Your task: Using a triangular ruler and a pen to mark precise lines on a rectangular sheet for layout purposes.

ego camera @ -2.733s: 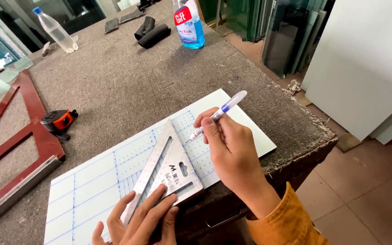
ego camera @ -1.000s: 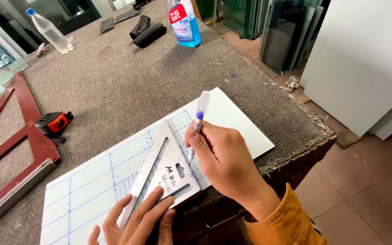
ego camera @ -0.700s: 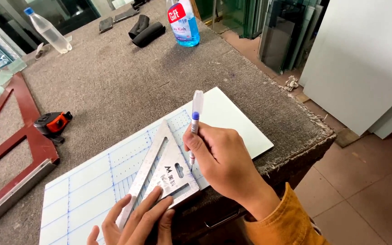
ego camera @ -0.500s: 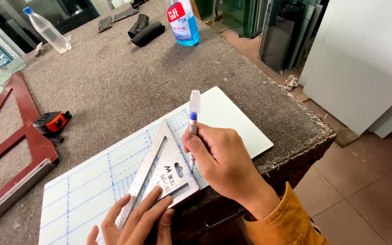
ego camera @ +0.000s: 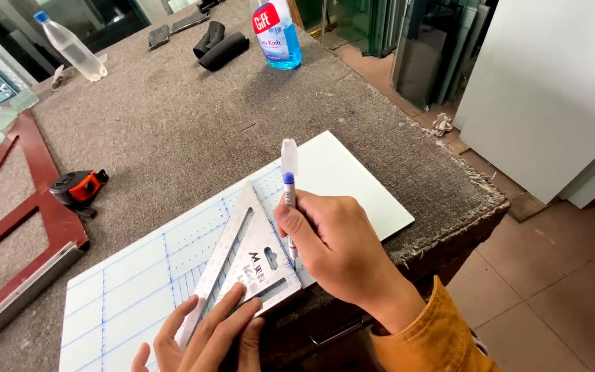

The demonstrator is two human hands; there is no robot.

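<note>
A white sheet [ego camera: 352,182] ruled with blue lines lies on the grey carpeted table [ego camera: 160,131], its near corner at the table's front edge. On it rests a silver metal triangle square [ego camera: 242,265]. My left hand [ego camera: 204,341] presses flat on the square's lower end. My right hand [ego camera: 335,251] grips a white and blue pen [ego camera: 288,172], held nearly upright with its tip down against the square's right edge. An orange sleeve covers my right forearm.
An orange and black tape measure [ego camera: 77,187] lies left of the sheet, beside a dark red metal frame [ego camera: 32,213]. At the far side stand a blue liquid bottle [ego camera: 277,34], a clear plastic bottle [ego camera: 70,48] and black rolled items [ego camera: 218,47]. Tiled floor drops off right.
My right hand has brought the pen from a slant near the sheet's upper edge to nearly upright, tip down along the square's right edge. My left hand stays on the square.
</note>
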